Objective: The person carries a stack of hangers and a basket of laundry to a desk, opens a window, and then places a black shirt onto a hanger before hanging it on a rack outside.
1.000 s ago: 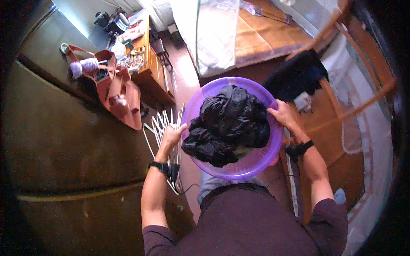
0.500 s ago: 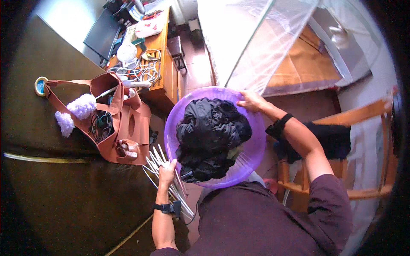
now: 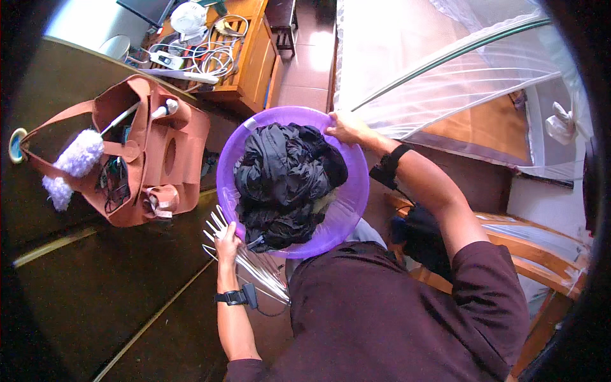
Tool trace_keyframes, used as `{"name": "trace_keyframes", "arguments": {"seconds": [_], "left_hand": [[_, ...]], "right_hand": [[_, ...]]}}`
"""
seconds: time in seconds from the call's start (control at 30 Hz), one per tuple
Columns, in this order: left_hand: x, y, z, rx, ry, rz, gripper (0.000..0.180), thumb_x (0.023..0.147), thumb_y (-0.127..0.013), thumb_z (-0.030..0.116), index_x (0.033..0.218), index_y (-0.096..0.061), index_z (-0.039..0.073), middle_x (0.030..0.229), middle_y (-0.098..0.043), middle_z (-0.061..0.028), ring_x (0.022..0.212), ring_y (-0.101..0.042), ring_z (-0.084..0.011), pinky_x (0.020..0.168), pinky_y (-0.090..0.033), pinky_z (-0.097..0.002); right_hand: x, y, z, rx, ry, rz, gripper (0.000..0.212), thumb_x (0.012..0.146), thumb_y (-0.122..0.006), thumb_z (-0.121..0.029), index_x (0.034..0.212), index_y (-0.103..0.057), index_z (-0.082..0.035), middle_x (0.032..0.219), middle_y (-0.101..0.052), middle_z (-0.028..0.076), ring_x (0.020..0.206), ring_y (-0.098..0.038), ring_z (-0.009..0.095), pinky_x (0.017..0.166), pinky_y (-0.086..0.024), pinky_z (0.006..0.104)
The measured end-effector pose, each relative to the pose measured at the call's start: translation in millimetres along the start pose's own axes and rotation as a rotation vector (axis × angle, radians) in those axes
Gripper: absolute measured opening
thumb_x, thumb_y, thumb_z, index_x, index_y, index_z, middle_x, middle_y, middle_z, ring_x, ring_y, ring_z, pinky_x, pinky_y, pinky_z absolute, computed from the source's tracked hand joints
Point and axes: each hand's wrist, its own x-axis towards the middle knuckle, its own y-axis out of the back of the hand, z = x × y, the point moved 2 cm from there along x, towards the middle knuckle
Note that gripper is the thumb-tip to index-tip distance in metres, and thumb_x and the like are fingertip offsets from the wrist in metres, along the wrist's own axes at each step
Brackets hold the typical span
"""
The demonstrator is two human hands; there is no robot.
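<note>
A round purple plastic basin (image 3: 353, 197) is held in front of my body, heaped with crumpled black clothes (image 3: 286, 169). My right hand (image 3: 349, 127) grips its far right rim, the thumb over the edge. At the near left rim my left hand (image 3: 226, 243) is closed on the basin's edge. A bunch of thin white clothes hangers (image 3: 264, 274) is in the left hand too, sticking out on both sides of it below the basin. The undersides of both hands' grips are hidden.
A brown felt organizer bag (image 3: 181, 146) with a fluffy duster (image 3: 79, 153) hangs against a dark cabinet (image 3: 57, 299) on the left. Beyond is a wooden desk (image 3: 254, 57) with tangled cables. On the right stand a netted bed (image 3: 471, 137) and a wooden chair (image 3: 541, 267).
My view has turned and moved, so the desk, bed and chair sit differently in it. The basin, clothes and hangers stay in my hands, slightly farther left in view.
</note>
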Motion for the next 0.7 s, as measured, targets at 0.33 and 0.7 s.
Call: {"name": "trace_keyframes", "arguments": {"seconds": [0.33,0.7], "left_hand": [[28,-18,-43,0.015,0.064,0.002,0.029,0.093,-0.058,0.022,0.072,-0.059,0.002,0.056,-0.052,-0.0033,0.047,-0.049,-0.0117,0.045,-0.035,-0.0289],[72,-60,-182,0.040,0.284,0.003,0.026,0.084,-0.068,0.026,0.071,-0.060,0.006,0.056,-0.053,0.0000,0.048,-0.050,-0.0118,0.044,-0.038,-0.0298]], "right_hand": [[11,-26,37,0.046,-0.066,-0.013,0.044,0.080,-0.064,-0.032,0.109,-0.062,0.000,0.097,-0.067,0.024,0.094,-0.065,0.037,0.085,-0.051,0.0435],[70,-146,123,-0.014,-0.094,-0.073,0.036,0.084,-0.061,-0.031,0.109,-0.060,-0.004,0.103,-0.065,0.024,0.099,-0.062,0.041,0.085,-0.049,0.0475]]}}
